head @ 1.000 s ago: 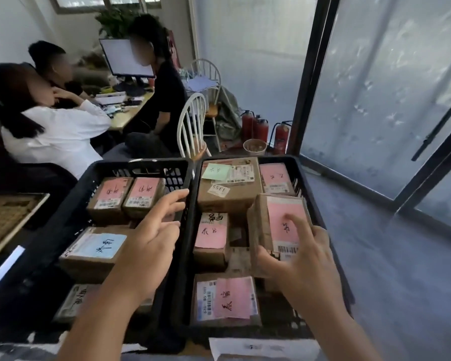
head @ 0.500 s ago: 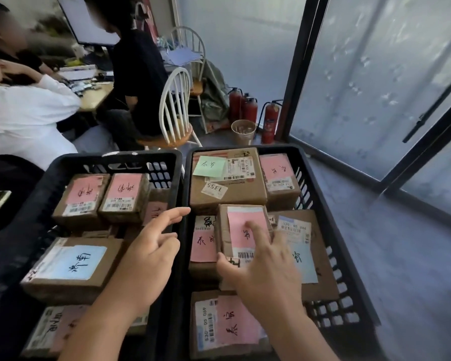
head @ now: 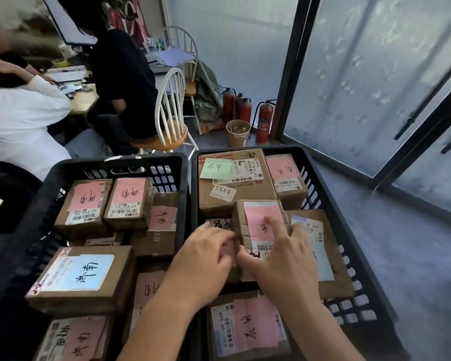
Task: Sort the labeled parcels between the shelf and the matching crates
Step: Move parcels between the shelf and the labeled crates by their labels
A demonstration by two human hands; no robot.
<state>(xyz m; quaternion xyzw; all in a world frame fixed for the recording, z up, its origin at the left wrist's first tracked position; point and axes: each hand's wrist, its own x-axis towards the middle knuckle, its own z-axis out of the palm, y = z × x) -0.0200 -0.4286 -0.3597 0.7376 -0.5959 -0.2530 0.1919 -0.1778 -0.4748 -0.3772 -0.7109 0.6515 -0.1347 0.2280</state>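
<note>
Two hands are working one pink-labelled parcel (head: 258, 225) in the right crate (head: 354, 256) — right hand (head: 284, 259) gripping its near end, left hand (head: 206, 259) touching its side, fingers relaxed. Stiff, seemingly light cardboard — best held by opposite sides.

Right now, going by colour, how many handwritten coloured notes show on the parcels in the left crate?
Left crate, notes in view:
Pink notes: 5
Blue note: 1
Total: 6
</note>
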